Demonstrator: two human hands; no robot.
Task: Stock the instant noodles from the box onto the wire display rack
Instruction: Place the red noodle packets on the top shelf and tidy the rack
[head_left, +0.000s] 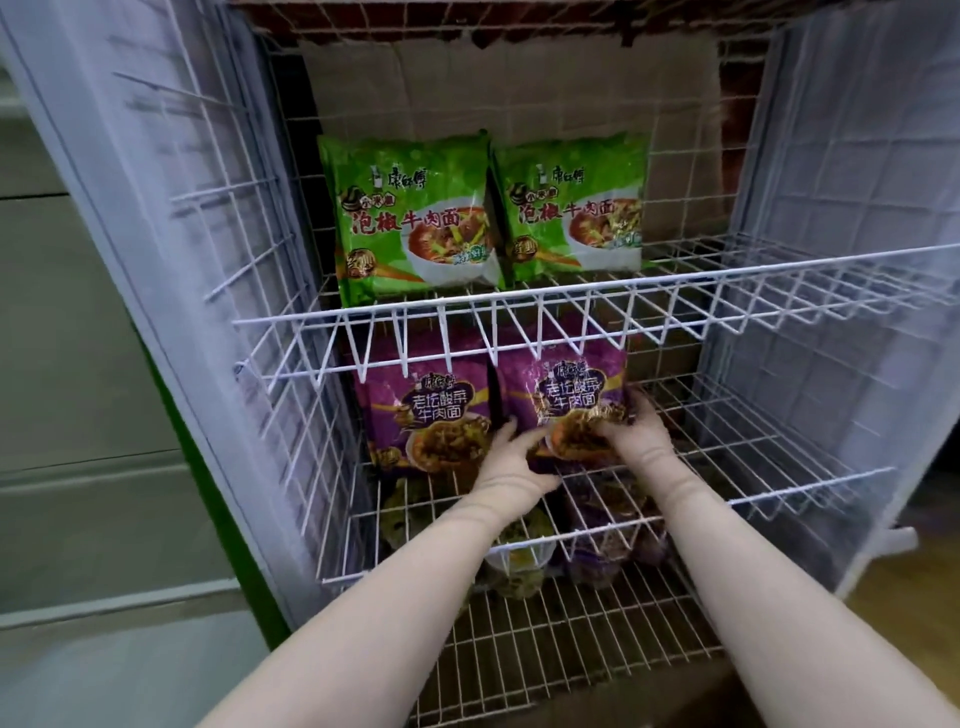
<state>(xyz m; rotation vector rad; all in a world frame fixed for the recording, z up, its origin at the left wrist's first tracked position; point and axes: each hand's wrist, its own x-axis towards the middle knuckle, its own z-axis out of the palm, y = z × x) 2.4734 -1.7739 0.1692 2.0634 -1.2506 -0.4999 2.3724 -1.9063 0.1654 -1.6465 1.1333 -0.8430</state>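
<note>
A white wire display rack (519, 304) fills the view. Two green noodle packs (410, 218) (571, 202) stand upright side by side on the upper shelf. On the middle shelf stand two purple noodle packs. The left purple pack (421, 410) stands free. My left hand (511, 457) grips the lower left edge of the right purple pack (566, 384), and my right hand (636, 431) holds its lower right side. Both arms reach in over the front rail of the middle shelf.
Noodle cups and more packs (519, 561) lie on the bottom shelf under my arms. The right half of the upper shelf (779, 270) and of the middle shelf (753, 452) is bare wire. Translucent white side panels (156, 208) flank the rack.
</note>
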